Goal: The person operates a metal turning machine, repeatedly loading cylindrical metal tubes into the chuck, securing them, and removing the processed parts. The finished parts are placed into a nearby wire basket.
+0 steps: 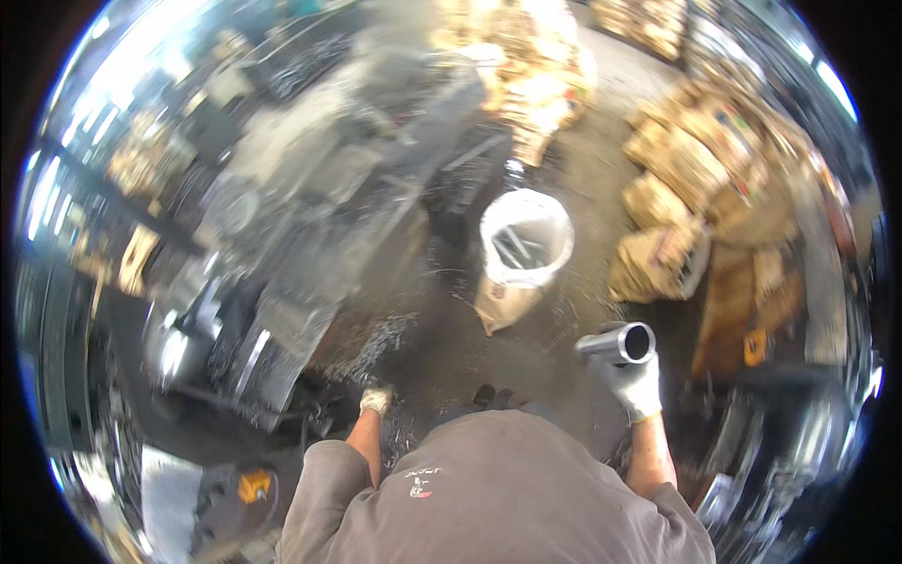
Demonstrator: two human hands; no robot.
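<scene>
My right hand (637, 387), in a white work glove, grips a short metal pipe (603, 344). The pipe is shiny and hollow, and its open end faces to the right. At my left side hangs my left hand (377, 401), also gloved. Its fingers are blurred and foreshortened, so their pose does not show. Ahead of me stands a brown sack (504, 303) with a white liner folded over its rim, and several metal pieces (519, 248) lie inside it.
A large grey machine (319, 244) stretches along the left, with metal shavings (371, 348) below its edge. Several filled brown sacks (681, 169) are piled at the right. A brightly lit heap (526, 66) stands at the back. Motion smears much of the surroundings.
</scene>
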